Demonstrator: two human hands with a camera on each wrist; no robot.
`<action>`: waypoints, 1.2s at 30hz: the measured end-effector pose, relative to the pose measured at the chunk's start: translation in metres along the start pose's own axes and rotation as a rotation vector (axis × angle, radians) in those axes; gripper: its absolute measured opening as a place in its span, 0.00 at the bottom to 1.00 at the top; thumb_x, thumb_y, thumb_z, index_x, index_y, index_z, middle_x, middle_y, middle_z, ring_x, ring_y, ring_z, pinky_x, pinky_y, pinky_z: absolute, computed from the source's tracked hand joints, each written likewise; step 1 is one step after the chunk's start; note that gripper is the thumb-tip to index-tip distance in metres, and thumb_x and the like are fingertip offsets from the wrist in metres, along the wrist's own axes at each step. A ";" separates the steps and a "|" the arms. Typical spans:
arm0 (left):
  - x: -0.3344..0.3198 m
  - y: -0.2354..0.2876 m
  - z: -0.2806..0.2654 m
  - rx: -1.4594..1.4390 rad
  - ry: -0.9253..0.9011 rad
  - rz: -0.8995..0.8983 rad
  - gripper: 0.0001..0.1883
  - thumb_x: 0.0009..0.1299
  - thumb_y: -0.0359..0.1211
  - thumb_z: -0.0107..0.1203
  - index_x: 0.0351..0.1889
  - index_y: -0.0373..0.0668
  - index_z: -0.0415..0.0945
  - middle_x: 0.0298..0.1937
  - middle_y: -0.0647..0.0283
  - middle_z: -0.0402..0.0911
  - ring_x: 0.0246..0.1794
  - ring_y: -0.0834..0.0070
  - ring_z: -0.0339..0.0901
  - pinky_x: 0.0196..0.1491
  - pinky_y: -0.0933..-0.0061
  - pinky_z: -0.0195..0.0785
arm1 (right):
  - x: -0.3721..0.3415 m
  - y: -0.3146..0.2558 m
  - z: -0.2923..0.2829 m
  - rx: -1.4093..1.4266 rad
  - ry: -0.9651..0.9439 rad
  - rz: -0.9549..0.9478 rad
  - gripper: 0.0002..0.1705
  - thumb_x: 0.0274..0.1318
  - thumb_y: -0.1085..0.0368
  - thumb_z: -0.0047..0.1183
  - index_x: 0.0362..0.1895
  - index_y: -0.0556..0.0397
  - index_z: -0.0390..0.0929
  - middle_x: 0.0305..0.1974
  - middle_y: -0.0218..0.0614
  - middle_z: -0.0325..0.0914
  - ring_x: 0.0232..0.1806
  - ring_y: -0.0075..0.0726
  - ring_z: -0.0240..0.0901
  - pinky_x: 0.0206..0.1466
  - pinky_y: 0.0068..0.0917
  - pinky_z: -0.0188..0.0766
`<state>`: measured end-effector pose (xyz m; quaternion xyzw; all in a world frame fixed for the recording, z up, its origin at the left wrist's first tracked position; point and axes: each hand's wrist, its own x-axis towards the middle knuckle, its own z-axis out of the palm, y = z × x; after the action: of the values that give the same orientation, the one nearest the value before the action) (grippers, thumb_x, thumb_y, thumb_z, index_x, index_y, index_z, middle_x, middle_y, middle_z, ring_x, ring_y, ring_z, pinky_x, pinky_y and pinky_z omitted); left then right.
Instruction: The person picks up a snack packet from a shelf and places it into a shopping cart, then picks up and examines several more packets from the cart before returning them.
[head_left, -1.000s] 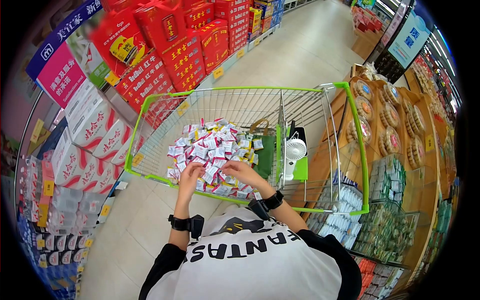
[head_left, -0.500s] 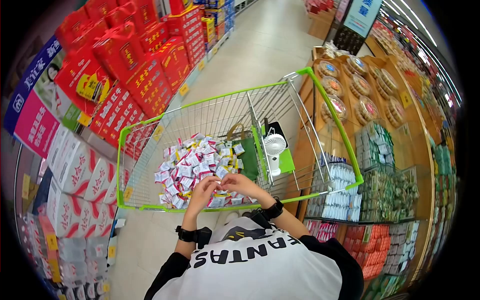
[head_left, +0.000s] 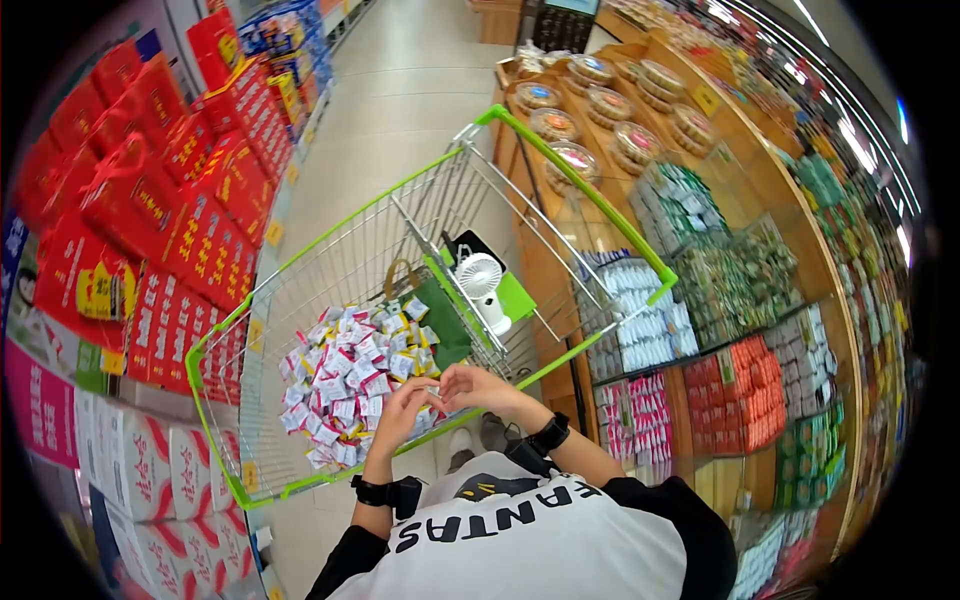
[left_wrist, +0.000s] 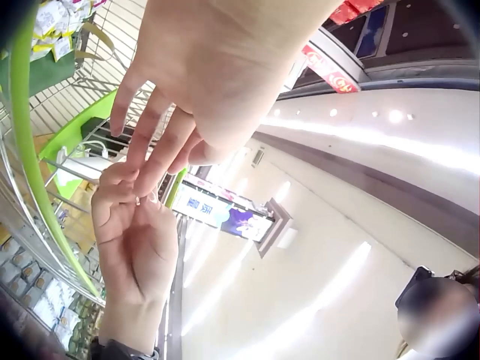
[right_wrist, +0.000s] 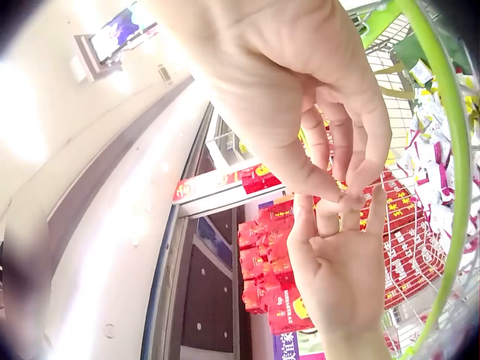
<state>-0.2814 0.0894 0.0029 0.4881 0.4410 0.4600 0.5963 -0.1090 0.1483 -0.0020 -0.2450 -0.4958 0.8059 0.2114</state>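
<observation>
White, pink-edged packets (head_left: pixel 345 375) heaped in cart (head_left: pixel 194 368)

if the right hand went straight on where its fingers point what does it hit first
Most likely the left hand: it lies right ahead of the right hand, and in the right wrist view the two seem to touch, though depth is unclear.

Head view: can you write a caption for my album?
Fingers close together at a green-rimmed shopping cart carrying small white packets and a handheld fan.

cart basket (head_left: pixel 240 400): shiny metal | cart rim (left_wrist: pixel 19 97): smooth plastic | packets (head_left: pixel 345 370): glossy | fan (head_left: pixel 480 275): smooth plastic | shelf (head_left: pixel 738 128): wood
</observation>
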 end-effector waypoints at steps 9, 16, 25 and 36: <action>0.006 -0.007 0.009 -0.030 -0.151 -0.020 0.11 0.65 0.29 0.36 0.41 0.35 0.67 0.26 0.59 0.75 0.32 0.75 0.72 0.43 0.76 0.61 | -0.023 0.014 -0.006 0.112 0.097 -0.012 0.17 0.37 0.78 0.51 0.35 0.52 0.64 0.34 0.30 0.68 0.38 0.22 0.66 0.42 0.20 0.65; 0.010 0.001 0.016 -0.008 -0.217 -0.002 0.11 0.64 0.29 0.37 0.42 0.35 0.66 0.26 0.60 0.76 0.31 0.77 0.72 0.42 0.77 0.61 | -0.033 0.012 -0.005 0.125 0.104 -0.050 0.18 0.36 0.79 0.51 0.36 0.52 0.65 0.33 0.28 0.67 0.36 0.22 0.65 0.42 0.20 0.63; 0.025 0.003 0.064 -0.013 -0.351 -0.037 0.11 0.65 0.29 0.37 0.43 0.38 0.66 0.25 0.62 0.75 0.26 0.81 0.67 0.31 0.83 0.59 | -0.082 -0.001 -0.019 0.105 0.115 -0.135 0.16 0.39 0.74 0.49 0.37 0.53 0.64 0.31 0.30 0.67 0.35 0.22 0.65 0.39 0.19 0.61; 0.025 0.002 0.146 -0.063 -0.463 -0.112 0.10 0.62 0.28 0.39 0.40 0.38 0.68 0.22 0.65 0.72 0.20 0.86 0.58 0.24 0.87 0.49 | -0.157 -0.002 -0.030 0.136 0.137 -0.230 0.16 0.39 0.76 0.47 0.35 0.53 0.58 0.30 0.31 0.65 0.41 0.27 0.67 0.40 0.20 0.63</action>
<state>-0.1343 0.0878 0.0229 0.5365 0.3043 0.3158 0.7210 0.0337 0.0785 0.0173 -0.2264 -0.4493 0.7894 0.3517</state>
